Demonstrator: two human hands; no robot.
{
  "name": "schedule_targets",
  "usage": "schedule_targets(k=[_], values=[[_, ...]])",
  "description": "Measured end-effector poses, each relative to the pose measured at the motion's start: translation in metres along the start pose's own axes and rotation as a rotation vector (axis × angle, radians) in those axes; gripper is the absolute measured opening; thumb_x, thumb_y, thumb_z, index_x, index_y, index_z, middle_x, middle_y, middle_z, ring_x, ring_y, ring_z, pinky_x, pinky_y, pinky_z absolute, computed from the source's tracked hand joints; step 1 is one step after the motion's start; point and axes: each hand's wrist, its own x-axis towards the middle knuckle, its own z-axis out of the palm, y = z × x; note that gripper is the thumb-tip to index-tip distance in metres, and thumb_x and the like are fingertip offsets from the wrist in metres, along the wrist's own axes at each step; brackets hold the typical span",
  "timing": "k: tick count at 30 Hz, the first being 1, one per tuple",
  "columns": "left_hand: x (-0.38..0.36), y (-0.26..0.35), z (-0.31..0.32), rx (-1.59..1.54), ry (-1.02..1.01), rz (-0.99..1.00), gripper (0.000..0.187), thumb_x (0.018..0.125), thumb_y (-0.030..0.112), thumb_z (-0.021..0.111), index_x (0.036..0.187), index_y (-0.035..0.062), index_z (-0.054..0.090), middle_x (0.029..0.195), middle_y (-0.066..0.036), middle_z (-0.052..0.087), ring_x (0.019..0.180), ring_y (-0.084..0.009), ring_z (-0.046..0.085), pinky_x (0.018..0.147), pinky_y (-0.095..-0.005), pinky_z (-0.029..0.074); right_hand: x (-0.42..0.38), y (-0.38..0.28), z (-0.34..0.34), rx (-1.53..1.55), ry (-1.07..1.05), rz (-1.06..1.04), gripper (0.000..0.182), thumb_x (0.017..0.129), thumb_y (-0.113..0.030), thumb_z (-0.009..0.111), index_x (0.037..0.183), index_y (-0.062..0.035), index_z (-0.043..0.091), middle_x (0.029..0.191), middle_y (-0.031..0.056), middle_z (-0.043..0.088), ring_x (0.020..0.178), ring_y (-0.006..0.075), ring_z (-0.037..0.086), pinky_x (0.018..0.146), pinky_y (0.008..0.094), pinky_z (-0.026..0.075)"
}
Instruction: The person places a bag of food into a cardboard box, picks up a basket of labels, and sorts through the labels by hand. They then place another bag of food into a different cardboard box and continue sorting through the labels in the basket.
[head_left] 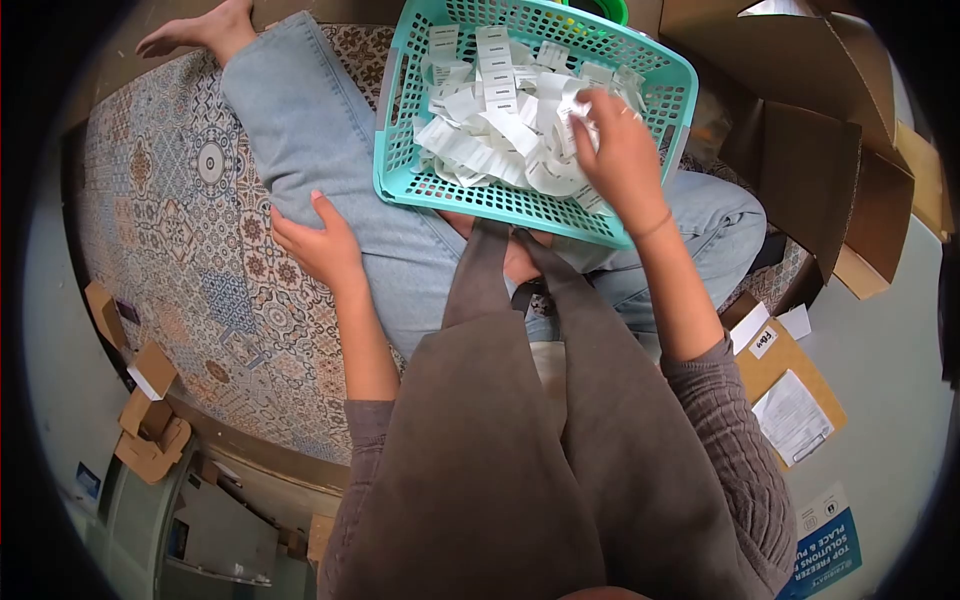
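Observation:
A turquoise plastic basket (450,203) rests across my legs, filled with white printed label strips (480,150) in loose, curling lengths. Over the right part of the pile is my right hand (620,150), its fingers bent and the thumb apart from them; no strip is clearly held. My left hand (318,240) lies on the knee of my light blue jeans (320,130), outside the basket, with its thumb and fingers apart and nothing in it.
Open cardboard boxes (810,170) stand to the right of the basket. Below them lies a brown carton (800,390) with papers. A patterned mat (200,240) spreads on the left, with small cardboard pieces (155,430) past its edge. Something green touches the top edge.

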Motion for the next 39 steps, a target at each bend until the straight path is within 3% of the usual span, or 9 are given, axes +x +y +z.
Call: schedule_targets(k=[4,6,8,10,17,23,27,33,39], values=[[0.000,0.003,-0.001,0.019,-0.008,-0.011,0.061,0.080,0.036,0.051,0.121,-0.0040,0.032,0.119,-0.024,0.037,0.110,-0.0377,0.039,0.089,-0.0430,0.035,0.051,0.041,0.022,-0.033,0.228,-0.211,0.022,0.073,-0.015,0.055,0.095,-0.0126,0.056,0.093,0.0080,0.058,0.086,0.0283,0.054,0.069,0.0377,0.046],[-0.001,0.004,-0.002,0.018,-0.007,-0.019,0.061,0.080,0.036,0.051,0.121,-0.0042,0.032,0.119,-0.024,0.037,0.110,-0.0376,0.039,0.089,-0.0431,0.035,0.051,0.044,0.030,-0.025,0.162,-0.247,0.024,0.073,-0.014,0.052,0.096,-0.0150,0.058,0.103,0.0043,0.057,0.098,0.0265,0.050,0.078,0.0433,0.042],[0.000,0.003,-0.001,0.023,-0.006,-0.014,0.061,0.080,0.036,0.051,0.121,-0.0043,0.032,0.119,-0.023,0.037,0.110,-0.0375,0.039,0.089,-0.0433,0.035,0.037,0.039,0.031,-0.226,-0.294,-0.247,0.030,0.072,-0.012,0.050,0.100,-0.0187,0.059,0.110,0.0022,0.055,0.107,0.0233,0.046,0.087,0.0517,0.032],[0.001,0.001,-0.001,0.012,0.006,0.003,0.061,0.080,0.036,0.051,0.121,-0.0043,0.032,0.119,-0.023,0.037,0.110,-0.0376,0.039,0.089,-0.0434,0.035,0.020,0.031,0.034,-0.176,-0.322,-0.207,0.030,0.072,-0.012,0.049,0.099,-0.0184,0.061,0.109,0.0005,0.056,0.110,0.0213,0.044,0.091,0.0565,0.024],[0.000,0.007,-0.003,0.050,-0.016,-0.042,0.060,0.080,0.036,0.051,0.121,-0.0037,0.032,0.118,-0.023,0.038,0.108,-0.0384,0.040,0.088,-0.0441,0.036,-0.005,0.030,0.039,-0.185,-0.286,-0.146,0.025,0.073,-0.012,0.049,0.092,-0.0141,0.064,0.103,0.0019,0.058,0.107,0.0226,0.046,0.095,0.0551,0.021],[0.000,0.005,-0.002,0.073,-0.010,-0.022,0.061,0.080,0.037,0.050,0.122,-0.0031,0.031,0.119,-0.023,0.037,0.108,-0.0383,0.041,0.086,-0.0444,0.037,0.016,0.028,0.036,-0.174,-0.229,-0.019,0.020,0.075,-0.018,0.050,0.093,-0.0135,0.058,0.064,0.0118,0.060,0.069,0.0264,0.059,0.086,0.0507,0.031],[0.000,0.006,-0.001,0.041,-0.018,-0.073,0.062,0.080,0.043,0.048,0.123,0.0020,0.033,0.123,-0.019,0.037,0.112,-0.0351,0.039,0.090,-0.0442,0.033,0.033,0.030,0.044,-0.212,-0.190,0.088,0.030,0.072,-0.024,0.057,0.100,-0.0145,0.054,0.069,0.0106,0.060,0.072,0.0257,0.059,0.079,0.0477,0.034],[0.001,0.004,-0.001,0.054,-0.008,-0.018,0.060,0.080,0.035,0.051,0.121,-0.0040,0.032,0.119,-0.023,0.038,0.110,-0.0378,0.039,0.089,-0.0434,0.035,0.036,0.030,0.057,-0.391,0.061,0.053,0.043,0.060,-0.030,0.068,0.097,-0.0154,0.052,0.089,0.0080,0.055,0.085,0.0244,0.051,0.070,0.0402,0.033],[0.000,0.004,-0.001,0.052,0.010,0.003,0.060,0.080,0.035,0.051,0.121,-0.0045,0.033,0.120,-0.023,0.038,0.111,-0.0376,0.038,0.091,-0.0429,0.033,0.006,0.018,0.043,-0.177,0.075,-0.109,0.012,0.062,-0.014,0.063,0.071,-0.0140,0.056,0.079,0.0045,0.047,0.080,0.0225,0.045,0.069,0.0374,0.031]])
